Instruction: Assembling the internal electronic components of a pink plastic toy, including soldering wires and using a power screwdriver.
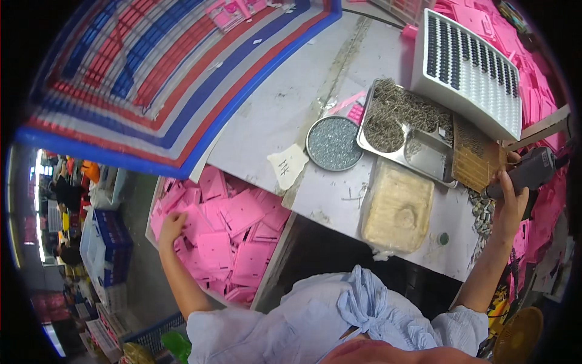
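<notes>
left hand [171,227] on pink cards [225,239], right hand [511,195] on a power tool [528,172]

the left hand lies flat with fingers spread on the pink cards in the bin at near left (gripping nothing); the right hand is wrapped tight round the dark power tool at the table's [279,115] right edge, just beside a wooden block [477,159]. left of the block sit a steel tray [405,127] of metal pins and a round dish [334,143].

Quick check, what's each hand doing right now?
Left hand: open, fingers resting on the pink cards in the bin.
Right hand: closed around a dark power tool.
</notes>
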`<action>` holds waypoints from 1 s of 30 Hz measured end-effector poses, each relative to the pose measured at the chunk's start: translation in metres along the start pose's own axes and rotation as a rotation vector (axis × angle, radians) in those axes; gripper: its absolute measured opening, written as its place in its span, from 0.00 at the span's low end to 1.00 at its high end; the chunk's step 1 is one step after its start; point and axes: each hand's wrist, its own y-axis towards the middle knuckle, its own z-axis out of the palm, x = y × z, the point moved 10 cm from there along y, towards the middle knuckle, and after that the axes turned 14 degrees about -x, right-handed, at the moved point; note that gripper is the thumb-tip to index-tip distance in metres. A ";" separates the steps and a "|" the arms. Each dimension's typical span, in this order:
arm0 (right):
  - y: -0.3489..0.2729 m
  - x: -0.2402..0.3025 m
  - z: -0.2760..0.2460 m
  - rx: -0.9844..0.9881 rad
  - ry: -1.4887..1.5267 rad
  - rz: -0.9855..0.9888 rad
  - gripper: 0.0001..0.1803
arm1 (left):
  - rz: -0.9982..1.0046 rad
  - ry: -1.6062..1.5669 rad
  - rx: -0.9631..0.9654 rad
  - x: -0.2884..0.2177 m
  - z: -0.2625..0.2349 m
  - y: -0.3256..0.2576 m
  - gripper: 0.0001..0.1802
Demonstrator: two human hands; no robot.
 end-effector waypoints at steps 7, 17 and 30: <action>0.013 -0.003 -0.007 -0.029 -0.057 -0.015 0.29 | 1.060 -0.059 0.110 -0.428 0.071 -0.120 0.17; 0.020 -0.009 -0.027 -0.079 -0.171 -0.043 0.36 | 1.113 0.106 -0.459 -0.633 0.175 0.036 0.28; -0.003 0.135 -0.019 -0.358 -0.170 -0.837 0.35 | 0.709 -0.334 -1.639 -0.231 -0.318 -0.038 0.51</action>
